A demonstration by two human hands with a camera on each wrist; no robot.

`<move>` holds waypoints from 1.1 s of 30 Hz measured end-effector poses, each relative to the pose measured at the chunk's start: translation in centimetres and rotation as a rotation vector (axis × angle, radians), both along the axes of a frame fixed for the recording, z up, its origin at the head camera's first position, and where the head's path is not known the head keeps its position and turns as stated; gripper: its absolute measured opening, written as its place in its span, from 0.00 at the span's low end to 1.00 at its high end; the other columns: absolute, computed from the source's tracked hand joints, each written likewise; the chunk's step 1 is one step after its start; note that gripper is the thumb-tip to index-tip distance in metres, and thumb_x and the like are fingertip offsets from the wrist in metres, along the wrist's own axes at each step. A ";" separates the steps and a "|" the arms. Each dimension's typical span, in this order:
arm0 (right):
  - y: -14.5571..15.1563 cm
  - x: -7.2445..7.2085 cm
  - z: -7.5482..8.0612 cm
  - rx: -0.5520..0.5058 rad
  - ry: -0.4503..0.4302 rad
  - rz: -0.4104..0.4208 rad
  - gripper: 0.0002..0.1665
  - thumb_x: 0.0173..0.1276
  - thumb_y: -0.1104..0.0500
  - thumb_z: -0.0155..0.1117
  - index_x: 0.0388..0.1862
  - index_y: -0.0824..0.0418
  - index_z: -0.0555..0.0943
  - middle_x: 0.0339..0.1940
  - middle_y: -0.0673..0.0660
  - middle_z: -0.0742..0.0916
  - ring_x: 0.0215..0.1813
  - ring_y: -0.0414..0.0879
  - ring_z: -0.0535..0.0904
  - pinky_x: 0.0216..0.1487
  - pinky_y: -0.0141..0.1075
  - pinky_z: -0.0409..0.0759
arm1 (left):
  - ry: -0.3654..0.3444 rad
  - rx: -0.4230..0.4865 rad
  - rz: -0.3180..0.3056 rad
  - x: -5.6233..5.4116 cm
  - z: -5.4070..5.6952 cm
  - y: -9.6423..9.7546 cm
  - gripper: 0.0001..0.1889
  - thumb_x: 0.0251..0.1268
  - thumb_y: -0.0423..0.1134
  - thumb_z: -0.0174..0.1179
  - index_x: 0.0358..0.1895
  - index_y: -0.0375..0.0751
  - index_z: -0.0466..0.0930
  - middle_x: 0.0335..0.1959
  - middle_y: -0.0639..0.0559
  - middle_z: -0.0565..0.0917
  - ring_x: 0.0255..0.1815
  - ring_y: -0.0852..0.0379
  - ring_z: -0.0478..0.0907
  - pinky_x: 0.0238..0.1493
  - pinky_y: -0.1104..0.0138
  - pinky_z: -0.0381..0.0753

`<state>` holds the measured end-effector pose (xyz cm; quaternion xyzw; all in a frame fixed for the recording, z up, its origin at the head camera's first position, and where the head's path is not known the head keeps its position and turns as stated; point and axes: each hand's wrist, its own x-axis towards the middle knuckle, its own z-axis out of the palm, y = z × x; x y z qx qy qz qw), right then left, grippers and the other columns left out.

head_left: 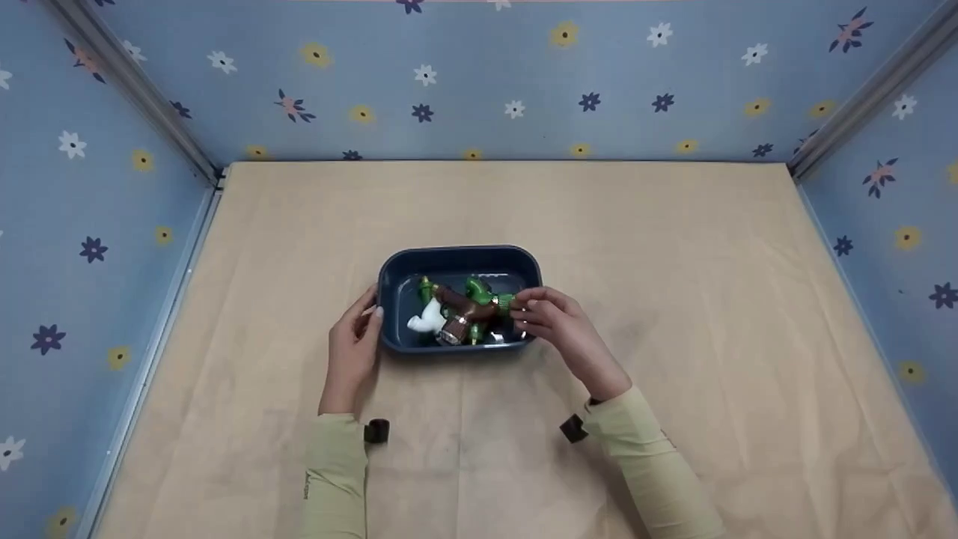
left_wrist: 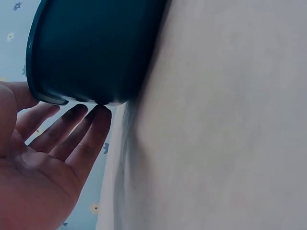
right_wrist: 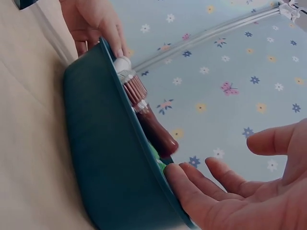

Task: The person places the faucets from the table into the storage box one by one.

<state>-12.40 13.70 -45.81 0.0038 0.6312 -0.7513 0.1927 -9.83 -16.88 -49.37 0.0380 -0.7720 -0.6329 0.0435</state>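
A dark blue rectangular dish (head_left: 460,349) stands on the cloth. My left hand (head_left: 354,340) holds its left end, thumb at the rim and fingers against the outer wall; in the left wrist view the fingertips (left_wrist: 100,112) meet that wall. Over the right rim is my right hand (head_left: 557,322), fingers loosely bent above the inside, thumb apart. Beside those fingertips lies a shiny green piece (head_left: 503,301). A glossy brown branched, pipe-like piece (head_left: 468,305) with a ribbed end lies across the pile. White bent tube (head_left: 426,320) and another green piece (head_left: 426,288) lie left of it.
A beige cloth (head_left: 673,262) with soft creases covers the table. Blue flower-patterned walls (head_left: 479,82) enclose the back and both sides. Small dark devices (head_left: 376,431) sit at each wrist, near the pale green sleeves (head_left: 337,464).
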 end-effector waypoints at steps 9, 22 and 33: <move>3.1 1.2 -0.2 0.021 0.024 -0.015 0.18 0.70 0.64 0.47 0.54 0.73 0.73 0.56 0.72 0.78 0.59 0.67 0.73 0.59 0.48 0.74 | 0.019 -0.014 0.019 0.4 0.2 0.1 0.21 0.74 0.32 0.49 0.68 0.32 0.66 0.65 0.40 0.70 0.60 0.43 0.73 0.57 0.67 0.72; 7.3 2.2 -1.1 0.202 0.070 -0.083 0.17 0.73 0.63 0.48 0.55 0.72 0.72 0.56 0.69 0.77 0.58 0.61 0.74 0.60 0.47 0.73 | 0.040 -0.112 0.025 1.0 -1.9 -1.0 0.20 0.74 0.40 0.51 0.66 0.39 0.71 0.63 0.47 0.74 0.60 0.51 0.73 0.56 0.57 0.74; 10.1 1.8 -1.8 0.597 0.345 -0.029 0.19 0.73 0.63 0.55 0.60 0.69 0.74 0.59 0.63 0.79 0.60 0.55 0.74 0.60 0.46 0.72 | 0.080 -0.202 0.012 1.4 -1.6 -1.6 0.20 0.74 0.40 0.50 0.64 0.36 0.72 0.62 0.44 0.73 0.62 0.48 0.70 0.59 0.56 0.73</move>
